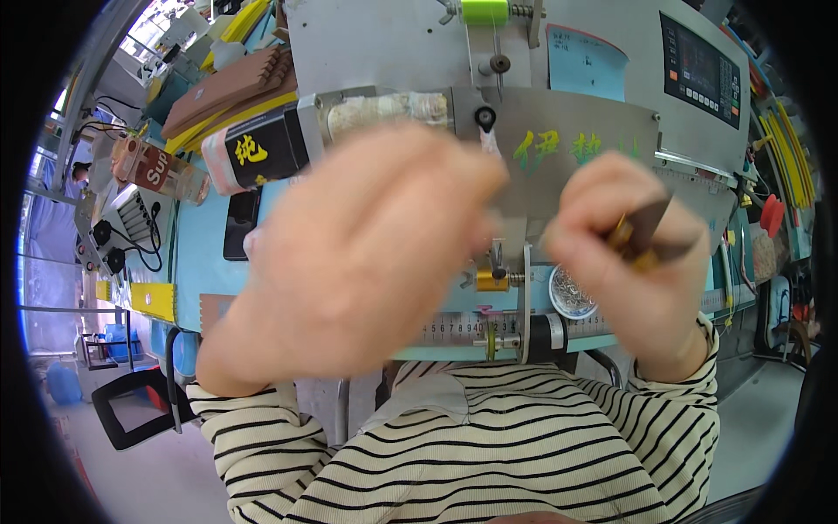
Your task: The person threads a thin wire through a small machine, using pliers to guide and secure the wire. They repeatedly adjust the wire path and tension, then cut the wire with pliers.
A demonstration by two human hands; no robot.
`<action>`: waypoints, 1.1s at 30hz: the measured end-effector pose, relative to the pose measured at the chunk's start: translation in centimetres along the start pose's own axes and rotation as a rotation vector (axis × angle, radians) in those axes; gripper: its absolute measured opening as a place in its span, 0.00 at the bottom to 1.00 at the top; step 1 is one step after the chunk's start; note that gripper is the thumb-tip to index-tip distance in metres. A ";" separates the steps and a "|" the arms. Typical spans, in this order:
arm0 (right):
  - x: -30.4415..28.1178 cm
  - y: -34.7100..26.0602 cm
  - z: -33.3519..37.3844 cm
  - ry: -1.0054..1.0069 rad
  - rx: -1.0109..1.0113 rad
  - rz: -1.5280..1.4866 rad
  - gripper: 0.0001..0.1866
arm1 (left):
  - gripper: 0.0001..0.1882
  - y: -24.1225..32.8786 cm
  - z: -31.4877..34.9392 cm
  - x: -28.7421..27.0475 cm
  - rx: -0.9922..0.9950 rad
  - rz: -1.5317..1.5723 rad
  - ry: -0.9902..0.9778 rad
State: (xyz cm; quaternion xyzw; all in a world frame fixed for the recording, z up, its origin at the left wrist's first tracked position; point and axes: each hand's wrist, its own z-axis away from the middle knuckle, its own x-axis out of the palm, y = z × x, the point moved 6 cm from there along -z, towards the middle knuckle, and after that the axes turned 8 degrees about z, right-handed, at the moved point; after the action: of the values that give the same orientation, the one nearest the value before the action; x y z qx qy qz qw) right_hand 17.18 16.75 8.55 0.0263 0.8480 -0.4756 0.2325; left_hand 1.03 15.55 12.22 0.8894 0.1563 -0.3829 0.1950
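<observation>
My left hand is raised close over the middle of the bench and blurred by motion. Its fingers are bent together with the tips toward the right; whatever they pinch, if anything, is too smeared to make out. Lower and to the right, my right hand is closed around small thread snips with dark blades and gold-coloured parts, also blurred. Behind both hands lies the grey metal plate of a bench machine. A green thread spool sits at its top, and a gold spool shows between my hands.
A round white dish of small metal pieces stands beside my right hand. A metal ruler runs along the front edge. Left are a black box, a plastic bottle and a phone. A control panel is at the far right.
</observation>
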 end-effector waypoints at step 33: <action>-0.2 3.5 -8.3 -0.292 0.288 0.197 0.03 | 0.17 -4.1 -1.7 0.1 -0.082 -0.106 -0.121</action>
State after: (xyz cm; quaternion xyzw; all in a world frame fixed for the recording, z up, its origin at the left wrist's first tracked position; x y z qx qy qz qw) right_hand 15.26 25.52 9.52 0.0728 0.7221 -0.5653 0.3921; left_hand 0.38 19.90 12.26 0.8462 0.2068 -0.4392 0.2197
